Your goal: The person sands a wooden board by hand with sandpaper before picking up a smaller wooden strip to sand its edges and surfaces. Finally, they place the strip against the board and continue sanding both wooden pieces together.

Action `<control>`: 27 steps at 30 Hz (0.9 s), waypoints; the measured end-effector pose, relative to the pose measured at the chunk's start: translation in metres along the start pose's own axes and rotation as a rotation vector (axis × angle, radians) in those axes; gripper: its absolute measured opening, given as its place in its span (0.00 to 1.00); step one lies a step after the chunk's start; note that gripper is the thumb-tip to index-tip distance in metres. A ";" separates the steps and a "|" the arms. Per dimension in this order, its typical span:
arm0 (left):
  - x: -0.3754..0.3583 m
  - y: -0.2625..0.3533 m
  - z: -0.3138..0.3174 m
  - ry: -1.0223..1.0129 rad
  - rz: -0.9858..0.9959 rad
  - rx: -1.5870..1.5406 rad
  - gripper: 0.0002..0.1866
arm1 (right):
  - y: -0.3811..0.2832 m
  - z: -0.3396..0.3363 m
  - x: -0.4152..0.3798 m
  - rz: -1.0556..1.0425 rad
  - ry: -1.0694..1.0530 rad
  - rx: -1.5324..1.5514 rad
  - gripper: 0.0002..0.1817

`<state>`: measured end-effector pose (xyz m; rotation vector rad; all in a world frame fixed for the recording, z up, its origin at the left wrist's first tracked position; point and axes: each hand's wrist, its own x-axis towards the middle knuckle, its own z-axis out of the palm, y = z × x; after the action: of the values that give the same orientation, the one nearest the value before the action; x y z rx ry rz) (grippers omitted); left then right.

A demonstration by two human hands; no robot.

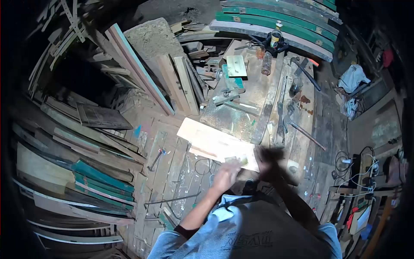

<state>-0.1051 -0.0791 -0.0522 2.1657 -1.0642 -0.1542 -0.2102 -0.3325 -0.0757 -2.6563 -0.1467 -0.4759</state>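
On my feed, the left hand [225, 176], fingers part-curled, meets a small block [238, 161] on the pale board [207, 134], its hold unclear; the right hand [268, 164] blurs at the board's right end, openness and grip unreadable to me. Beyond the board, a hammer [307, 75] and bottle [266, 64] lie

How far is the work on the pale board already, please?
Seemingly done: the pale board has straight long edges. In hand: the left hand is at a small yellowish piece by the board's right end; the right hand, blurred, is close to that end. Perhaps left: a brownish streak shows near the lower edge. Glare hides how finished the surface is.
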 end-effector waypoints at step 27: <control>0.056 -0.061 -0.105 0.346 -0.591 -0.851 0.18 | -0.006 -0.022 0.006 0.039 -0.162 -0.112 0.56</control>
<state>0.0119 -0.0379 -0.0026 1.5595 -0.0760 -0.4000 -0.2124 -0.3364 -0.0527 -2.8014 -0.1203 -0.2629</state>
